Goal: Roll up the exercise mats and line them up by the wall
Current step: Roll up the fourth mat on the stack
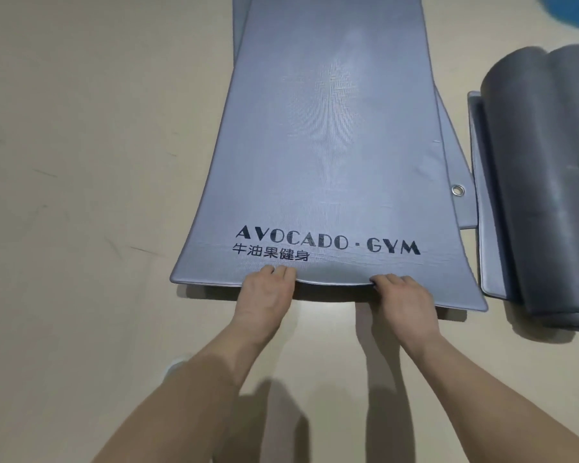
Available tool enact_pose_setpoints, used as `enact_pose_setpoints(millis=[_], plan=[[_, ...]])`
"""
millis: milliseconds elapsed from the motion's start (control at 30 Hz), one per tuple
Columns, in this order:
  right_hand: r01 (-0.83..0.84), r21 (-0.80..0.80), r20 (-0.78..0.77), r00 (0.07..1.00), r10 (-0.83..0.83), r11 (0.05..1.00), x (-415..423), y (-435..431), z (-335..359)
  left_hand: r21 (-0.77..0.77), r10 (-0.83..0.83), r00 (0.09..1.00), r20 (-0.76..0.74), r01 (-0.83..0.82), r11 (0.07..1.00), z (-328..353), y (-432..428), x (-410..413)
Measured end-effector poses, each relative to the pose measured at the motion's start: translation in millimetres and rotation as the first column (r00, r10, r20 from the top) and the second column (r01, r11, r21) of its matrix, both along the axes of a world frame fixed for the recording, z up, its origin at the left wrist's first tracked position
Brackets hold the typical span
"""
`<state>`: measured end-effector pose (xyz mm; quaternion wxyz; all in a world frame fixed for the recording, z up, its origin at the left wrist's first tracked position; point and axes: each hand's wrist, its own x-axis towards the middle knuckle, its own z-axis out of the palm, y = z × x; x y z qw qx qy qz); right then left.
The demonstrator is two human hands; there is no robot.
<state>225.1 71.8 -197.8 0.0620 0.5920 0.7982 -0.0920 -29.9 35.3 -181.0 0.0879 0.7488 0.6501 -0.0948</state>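
grey mat point(328, 135) lies flat on the beige floor point(81, 162), running away from the viewer, printed "avocado · gym" with a line of chinese characters under it near the close edge. left hand point(264, 295) pinches the near edge left of centre, fingers curled over the top, thumb side hidden beneath. right hand point(405, 299) grips the same edge right of centre, fingers point(386, 280) hooked over the lip. between the two hands the edge is lifted slightly off the floor, bowed upward; the outer corners stay down.

a second flat mat point(455, 168) sits under the top one, skewed, its edge showing along the right side and at upper left; a metal eyelet point(458, 190) shows in its exposed corner. both lie unrolled.

to the right, just beside the stack, a rolled mat point(542, 195) in darker grey, lying along the floor with its loose flap point(478, 195) spread flat on the side toward the stack. roll looks lumpy, two humps at the far end.

blue object point(572, 11) at top right corner, cut off by frame, cannot tell what it is. both forearms bare.
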Motion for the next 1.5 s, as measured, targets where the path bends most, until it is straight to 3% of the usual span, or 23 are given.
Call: enact_pose_setpoints(millis=[100,167,367,500,667,833,933,1033,1100,1267,1333,1400,1500], plan=[[0.051,-0.022,0.018,0.999,-0.050,0.998,1.3,0.4,33.5,-0.029,0.062,0.998,0.004,-0.062,0.998,31.6,-5.6,10.9],[0.057,-0.053,0.049,0.997,-0.055,0.997,8.8,-4.2,50.7,0.003,0.010,0.999,0.044,-0.010,1.000,40.1,-19.6,16.7],[-0.006,-0.280,0.059,0.998,0.024,0.960,26.0,-1.0,66.2,-0.111,-0.008,0.996,-0.087,-0.002,0.994,47.2,-28.5,23.1],[-0.047,-0.015,0.107,0.993,0.048,0.999,25.9,14.3,51.1,-0.080,0.035,0.997,-0.076,-0.041,0.996,35.0,3.4,18.2],[-0.080,0.296,0.071,0.996,0.062,0.952,12.9,33.7,24.4,-0.014,0.057,0.992,-0.113,-0.059,0.998,12.1,42.0,10.3],[-0.085,0.418,0.024,0.996,0.083,0.904,5.3,30.4,12.5,0.037,0.050,0.993,-0.110,-0.046,0.998,0.8,71.1,4.8],[-0.144,0.218,0.086,0.988,0.128,0.965,16.7,8.0,-4.3,0.023,0.021,0.998,-0.065,-0.020,1.000,-6.8,80.3,1.0],[-0.169,0.038,0.169,0.972,0.160,0.985,24.0,8.3,-15.6,0.198,-0.112,0.994,0.005,0.109,0.974,-13.1,79.7,-0.1],[-0.178,-0.002,0.194,0.965,0.175,0.984,18.8,14.7,-17.4,0.339,-0.135,0.991,0.026,0.118,0.933,-16.5,70.9,-3.4],[-0.228,-0.057,0.251,0.939,0.235,0.972,14.3,19.1,-17.7,0.448,-0.166,0.986,0.013,0.143,0.883,-29.0,25.0,-14.3],[-0.216,-0.046,0.243,0.945,0.221,0.975,16.5,18.4,-18.1,0.401,-0.171,0.985,0.000,0.156,0.902,-34.7,3.8,-20.4],[-0.240,-0.039,0.253,0.937,0.242,0.970,16.2,19.6,-18.6,0.226,-0.131,0.988,-0.075,0.145,0.963,-38.7,-11.5,-24.7],[-0.259,-0.029,0.240,0.936,0.259,0.965,17.1,21.2,-23.6,0.052,-0.009,0.991,-0.136,0.017,0.999,-44.0,-12.9,-20.5]])
